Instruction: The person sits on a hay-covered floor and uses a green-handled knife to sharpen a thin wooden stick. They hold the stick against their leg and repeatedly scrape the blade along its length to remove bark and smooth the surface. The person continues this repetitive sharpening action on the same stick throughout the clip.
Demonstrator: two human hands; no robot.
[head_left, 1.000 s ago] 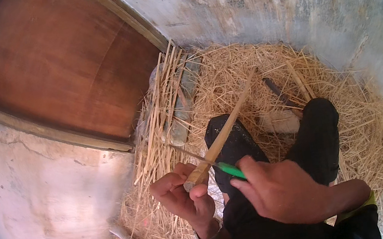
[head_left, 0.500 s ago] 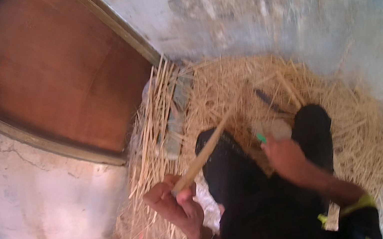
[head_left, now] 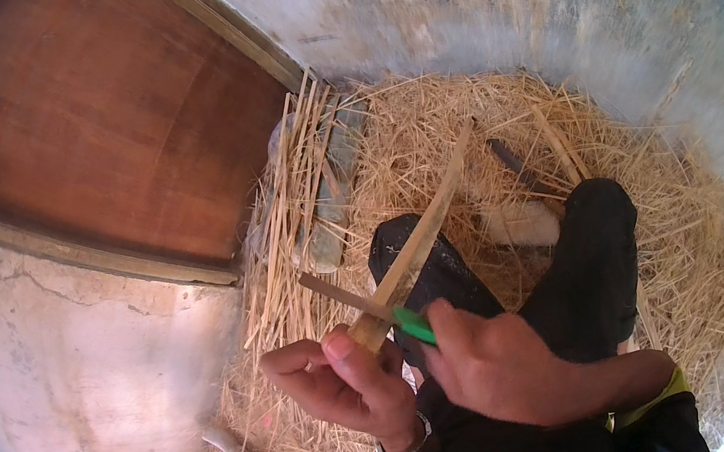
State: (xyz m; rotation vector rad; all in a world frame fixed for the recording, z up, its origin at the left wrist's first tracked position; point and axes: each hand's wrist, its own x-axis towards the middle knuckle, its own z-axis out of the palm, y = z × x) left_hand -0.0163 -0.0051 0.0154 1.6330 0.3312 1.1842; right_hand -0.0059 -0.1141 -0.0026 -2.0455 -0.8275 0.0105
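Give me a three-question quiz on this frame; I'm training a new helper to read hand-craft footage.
1. True or false: the left hand grips the near end of the bamboo strip.
2. Which hand holds the green-handled knife?
A. the left hand
B. the right hand
C. neither hand
3. Fill in: the ground around the person's knees is covered with ____.

Key: 1 true; 2 B; 3 straw shavings.

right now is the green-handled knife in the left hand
No, the right hand holds the green-handled knife, its blade laid across the bamboo strip that the left hand grips.
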